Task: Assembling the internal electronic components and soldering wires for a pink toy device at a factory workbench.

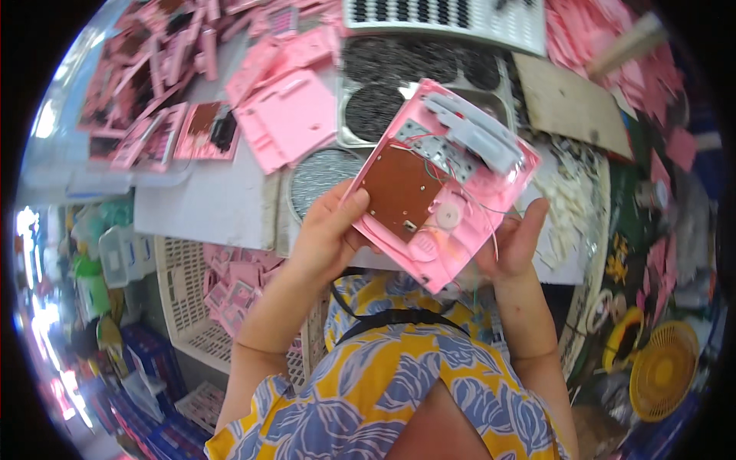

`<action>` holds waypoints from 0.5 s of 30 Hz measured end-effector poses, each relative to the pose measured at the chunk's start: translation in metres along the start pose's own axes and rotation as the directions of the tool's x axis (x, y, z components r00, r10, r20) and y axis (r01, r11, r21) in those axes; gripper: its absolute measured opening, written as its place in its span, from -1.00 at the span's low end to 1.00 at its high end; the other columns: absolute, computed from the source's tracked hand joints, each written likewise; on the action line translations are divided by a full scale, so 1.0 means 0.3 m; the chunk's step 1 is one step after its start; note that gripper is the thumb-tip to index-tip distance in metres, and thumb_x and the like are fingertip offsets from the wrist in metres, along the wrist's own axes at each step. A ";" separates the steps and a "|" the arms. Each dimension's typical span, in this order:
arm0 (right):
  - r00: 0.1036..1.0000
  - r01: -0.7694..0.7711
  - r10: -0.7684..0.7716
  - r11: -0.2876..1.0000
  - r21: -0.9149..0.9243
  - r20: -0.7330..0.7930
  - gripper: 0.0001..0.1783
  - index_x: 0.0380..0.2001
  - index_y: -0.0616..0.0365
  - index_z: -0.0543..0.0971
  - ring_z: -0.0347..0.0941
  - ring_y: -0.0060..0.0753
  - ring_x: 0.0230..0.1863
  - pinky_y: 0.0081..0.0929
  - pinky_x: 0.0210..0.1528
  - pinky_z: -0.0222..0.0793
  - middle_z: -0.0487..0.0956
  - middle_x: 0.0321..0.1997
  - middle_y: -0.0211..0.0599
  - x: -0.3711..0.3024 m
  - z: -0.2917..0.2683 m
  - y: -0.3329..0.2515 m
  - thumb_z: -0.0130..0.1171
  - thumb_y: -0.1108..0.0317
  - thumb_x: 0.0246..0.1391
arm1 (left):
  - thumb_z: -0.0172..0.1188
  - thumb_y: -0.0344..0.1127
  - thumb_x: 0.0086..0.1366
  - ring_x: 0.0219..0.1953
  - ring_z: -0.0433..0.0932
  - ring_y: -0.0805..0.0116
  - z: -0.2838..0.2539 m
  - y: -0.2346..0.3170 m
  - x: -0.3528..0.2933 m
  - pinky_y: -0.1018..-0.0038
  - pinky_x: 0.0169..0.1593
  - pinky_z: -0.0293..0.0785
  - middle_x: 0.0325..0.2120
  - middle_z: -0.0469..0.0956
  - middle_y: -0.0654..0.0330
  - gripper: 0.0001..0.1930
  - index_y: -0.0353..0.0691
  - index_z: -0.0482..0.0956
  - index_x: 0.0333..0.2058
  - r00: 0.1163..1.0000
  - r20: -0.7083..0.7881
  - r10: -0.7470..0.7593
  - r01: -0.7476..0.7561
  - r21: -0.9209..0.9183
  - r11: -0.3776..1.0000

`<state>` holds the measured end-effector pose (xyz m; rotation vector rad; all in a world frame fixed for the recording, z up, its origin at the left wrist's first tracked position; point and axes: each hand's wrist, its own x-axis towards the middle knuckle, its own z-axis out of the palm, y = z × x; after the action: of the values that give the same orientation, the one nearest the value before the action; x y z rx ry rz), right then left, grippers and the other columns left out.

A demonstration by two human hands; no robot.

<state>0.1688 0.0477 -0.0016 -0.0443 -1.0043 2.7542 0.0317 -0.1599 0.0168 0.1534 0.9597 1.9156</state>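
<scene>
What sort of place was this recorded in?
Probably a small assembly workshop: an open pink plastic casing shows a flat brown board and loose wires, a shiny metal tray holds small dark parts, and pink plastic pieces fill a white slatted crate.

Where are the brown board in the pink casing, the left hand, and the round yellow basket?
Brown board [399, 190]: head view, middle of its flat face.
Left hand [328, 230]: head view, below the thumb.
Round yellow basket [664, 371]: head view, lower right, middle of its mesh.
</scene>
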 end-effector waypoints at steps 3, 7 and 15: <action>0.994 -0.012 -0.035 0.905 -0.425 -0.102 -0.32 0.22 0.37 0.41 0.51 -0.43 0.09 -0.41 0.13 0.44 0.56 0.14 -0.16 -0.090 -0.085 -0.060 -0.11 -0.10 0.44 | 0.11 -0.28 0.46 -0.08 0.68 0.25 0.116 -0.184 0.004 0.37 -0.06 0.64 -0.02 0.62 0.01 -0.41 -0.42 0.18 0.35 0.956 -0.078 0.285 -0.228 0.420 0.878; 0.928 -0.218 -0.106 0.624 -0.750 -0.358 -0.46 -0.26 0.29 0.65 0.55 -0.44 -0.44 -0.45 -0.34 0.45 0.67 -0.41 -0.19 -0.127 -0.074 -0.125 0.10 -0.07 0.33 | 0.18 -0.28 0.39 -0.39 0.69 0.12 0.084 -0.246 -0.028 0.29 -0.34 0.59 -0.31 0.66 -0.04 -0.23 -0.42 0.01 0.43 0.956 0.172 0.239 -0.254 0.892 0.374; 0.940 -0.340 -0.148 -0.316 -0.886 -0.308 -0.44 -0.65 0.13 0.64 0.46 0.04 -0.65 -0.16 -0.54 0.30 0.52 -0.70 -0.05 -0.117 -0.166 -0.165 0.21 -0.14 0.15 | 0.35 0.15 0.20 -0.60 0.59 0.09 0.035 -0.227 -0.007 0.24 -0.55 0.46 -0.61 0.57 0.06 0.08 -0.32 -0.05 0.46 0.927 0.373 0.025 -0.361 0.911 -0.198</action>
<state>0.2174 0.1089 -0.0098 -0.8164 -2.8832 0.8063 0.0853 -0.1395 -0.0217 1.5564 2.2050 0.7316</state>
